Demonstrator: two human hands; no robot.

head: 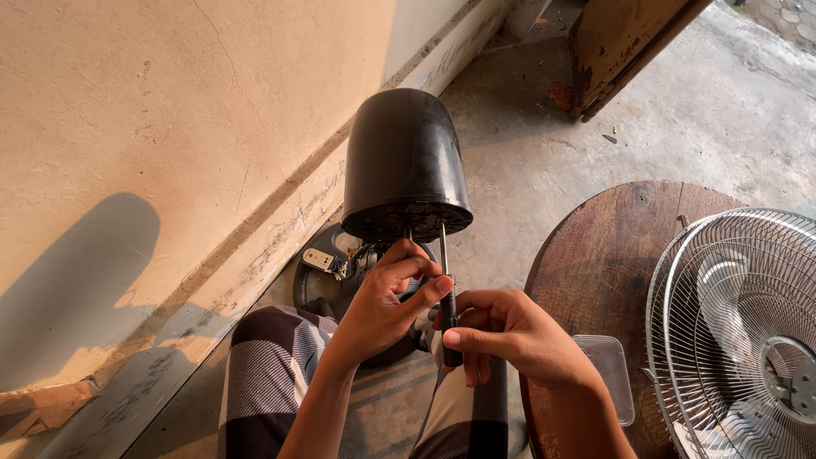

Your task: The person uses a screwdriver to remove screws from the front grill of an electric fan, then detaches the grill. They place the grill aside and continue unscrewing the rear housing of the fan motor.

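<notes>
Here the black dome-shaped motor housing (pixel 405 161) serves as the landmark, standing upright in the middle of the view with its open underside facing the person. To its left rises a cream plastered wall (pixel 170 110). Below the housing and slightly left, a round dark base (pixel 316 280) lies on the concrete floor (pixel 595 127), with a small pale switch box (pixel 320 259) on it. Directly beneath the housing's rim, the left hand (pixel 387 302) has its fingers (pixel 408 255) curled up toward the underside, the thumb stretched across to touch the screwdriver's black handle. The screwdriver (pixel 445 289) stands nearly upright just right of those fingers, its metal shaft reaching up into the housing's rim. The right hand (pixel 501 331) sits lower right of the housing, its fingers (pixel 476 302) wrapped around the handle and the thumb pressed against it from the front. Further right of the housing, a round wooden tabletop (pixel 595 255) carries a clear plastic container (pixel 608 365), and a wire fan guard (pixel 739 331) fills the right edge
</notes>
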